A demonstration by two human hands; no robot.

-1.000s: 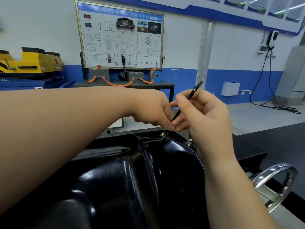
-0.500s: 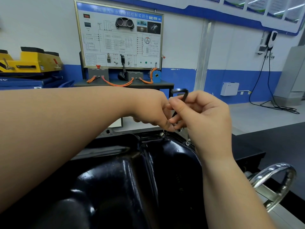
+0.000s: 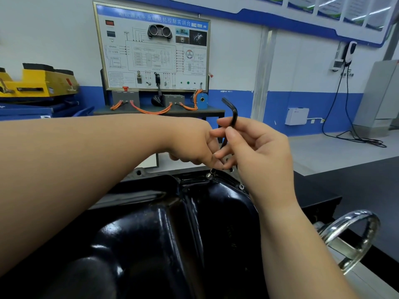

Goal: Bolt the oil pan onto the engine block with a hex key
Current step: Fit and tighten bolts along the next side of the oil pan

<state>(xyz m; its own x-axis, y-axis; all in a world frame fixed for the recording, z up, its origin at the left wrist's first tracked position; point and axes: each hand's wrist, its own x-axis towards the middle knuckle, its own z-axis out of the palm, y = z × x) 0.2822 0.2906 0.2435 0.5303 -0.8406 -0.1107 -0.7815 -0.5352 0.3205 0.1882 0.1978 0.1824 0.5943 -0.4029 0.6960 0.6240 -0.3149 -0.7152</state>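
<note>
A glossy black oil pan (image 3: pixel 164 229) fills the lower middle of the head view. On its far rim stands a silver bolt (image 3: pixel 209 174). A black L-shaped hex key (image 3: pixel 231 114) rises steeply from that bolt, short arm pointing up-left. My right hand (image 3: pixel 257 152) pinches the key's shaft between thumb and fingers. My left hand (image 3: pixel 194 145) reaches across from the left, fingertips curled down around the key's lower end just above the bolt. Another bolt (image 3: pixel 241 187) sits in the rim to the right. The engine block under the pan is hidden.
A chrome handwheel (image 3: pixel 354 236) sticks out at the lower right beside the black stand (image 3: pixel 319 195). Behind stand a wiring training board (image 3: pixel 153 48) on a table, a yellow machine (image 3: pixel 36 80) at left, and open grey floor at right.
The hex key has turned in my right hand's fingers: its short arm swung from pointing up-right to pointing up-left. Both hands stay at the same bolt.
</note>
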